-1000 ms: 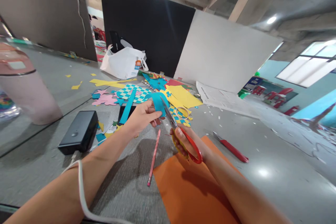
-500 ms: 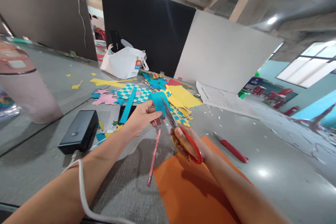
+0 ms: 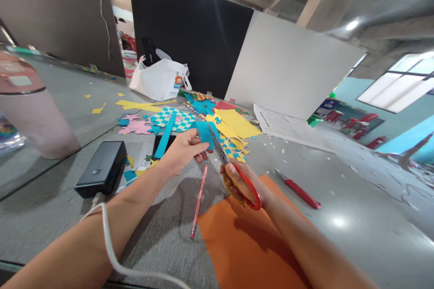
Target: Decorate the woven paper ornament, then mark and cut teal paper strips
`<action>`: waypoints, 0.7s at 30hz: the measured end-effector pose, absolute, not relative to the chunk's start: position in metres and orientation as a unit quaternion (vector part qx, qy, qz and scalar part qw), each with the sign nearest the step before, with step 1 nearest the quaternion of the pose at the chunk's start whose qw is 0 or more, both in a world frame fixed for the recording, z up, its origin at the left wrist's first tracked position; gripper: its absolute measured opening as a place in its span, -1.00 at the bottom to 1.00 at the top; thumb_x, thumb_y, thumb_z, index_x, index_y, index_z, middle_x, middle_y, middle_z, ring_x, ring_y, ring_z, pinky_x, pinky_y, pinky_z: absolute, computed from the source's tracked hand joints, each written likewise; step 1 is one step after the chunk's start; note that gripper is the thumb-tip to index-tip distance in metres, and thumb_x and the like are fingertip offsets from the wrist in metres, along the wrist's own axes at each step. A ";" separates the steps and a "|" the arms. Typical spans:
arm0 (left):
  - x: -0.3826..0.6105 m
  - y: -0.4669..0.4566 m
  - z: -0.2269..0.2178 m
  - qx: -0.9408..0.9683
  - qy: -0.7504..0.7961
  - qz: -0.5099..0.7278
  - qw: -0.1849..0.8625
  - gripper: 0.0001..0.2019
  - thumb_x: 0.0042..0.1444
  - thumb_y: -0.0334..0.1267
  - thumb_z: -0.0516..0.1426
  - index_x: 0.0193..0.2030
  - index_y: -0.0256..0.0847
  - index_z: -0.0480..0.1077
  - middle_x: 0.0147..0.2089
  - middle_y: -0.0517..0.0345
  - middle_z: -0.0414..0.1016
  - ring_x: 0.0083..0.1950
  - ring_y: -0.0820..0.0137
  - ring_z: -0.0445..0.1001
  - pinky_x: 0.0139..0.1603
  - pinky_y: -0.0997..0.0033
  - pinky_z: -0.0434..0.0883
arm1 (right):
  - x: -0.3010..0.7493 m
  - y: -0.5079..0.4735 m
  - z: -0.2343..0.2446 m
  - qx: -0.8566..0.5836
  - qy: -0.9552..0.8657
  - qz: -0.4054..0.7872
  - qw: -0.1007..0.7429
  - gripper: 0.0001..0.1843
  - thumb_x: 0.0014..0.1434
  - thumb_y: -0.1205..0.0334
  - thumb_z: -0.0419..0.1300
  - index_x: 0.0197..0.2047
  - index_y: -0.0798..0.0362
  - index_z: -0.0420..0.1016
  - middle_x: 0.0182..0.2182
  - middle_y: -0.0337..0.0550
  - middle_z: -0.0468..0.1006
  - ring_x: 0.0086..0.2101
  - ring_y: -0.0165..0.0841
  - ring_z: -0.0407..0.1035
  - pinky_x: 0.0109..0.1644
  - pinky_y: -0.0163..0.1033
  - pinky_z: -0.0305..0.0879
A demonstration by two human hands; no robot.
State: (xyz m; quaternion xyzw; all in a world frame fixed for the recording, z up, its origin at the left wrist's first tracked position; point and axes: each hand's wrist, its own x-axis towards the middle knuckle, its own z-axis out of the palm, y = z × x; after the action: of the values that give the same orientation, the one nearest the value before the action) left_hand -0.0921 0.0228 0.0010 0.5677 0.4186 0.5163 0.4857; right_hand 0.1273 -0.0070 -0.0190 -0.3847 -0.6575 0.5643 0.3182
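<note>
My left hand (image 3: 181,152) pinches a piece of blue paper (image 3: 205,134) between thumb and fingers. My right hand (image 3: 239,184) grips red-and-yellow-handled scissors (image 3: 244,192), whose steel blades (image 3: 217,149) reach up to the paper's right edge. Under my right wrist lies an orange paper sheet (image 3: 244,244). A pink pencil (image 3: 199,201) rests on the grey table (image 3: 162,216) between my hands. Behind my hands lie a blue paper strip (image 3: 164,137), a blue-and-white woven paper mat (image 3: 172,118) and yellow paper (image 3: 237,124).
A black power bank (image 3: 101,169) with a white cable (image 3: 108,244) sits left of my left hand, and a pink bottle (image 3: 34,117) stands further left. A red utility knife (image 3: 300,194) lies to the right. A white bag (image 3: 158,80) stands behind the paper scraps.
The blue paper has turned slightly in my left hand and now looks squarer at the scissor blades. My hands have otherwise barely moved.
</note>
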 end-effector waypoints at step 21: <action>-0.090 0.023 0.008 0.460 0.448 0.620 0.451 -0.69 -0.12 -0.21 0.33 -0.24 -0.20 0.40 -0.55 0.31 0.43 -0.55 0.41 0.49 -0.60 0.48 0.40 | 0.130 -0.007 -0.015 -0.356 -0.647 0.611 0.284 -0.27 0.18 -0.56 0.10 -0.16 0.02 0.30 -0.52 -0.40 0.29 -0.68 -0.54 0.11 -0.72 -0.43 0.12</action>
State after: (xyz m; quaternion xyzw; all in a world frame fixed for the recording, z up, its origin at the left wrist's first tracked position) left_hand -0.0897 0.0229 0.0079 0.4595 0.4483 0.6199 0.4512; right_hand 0.1298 -0.0068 -0.0150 -0.3564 -0.6474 0.6111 0.2837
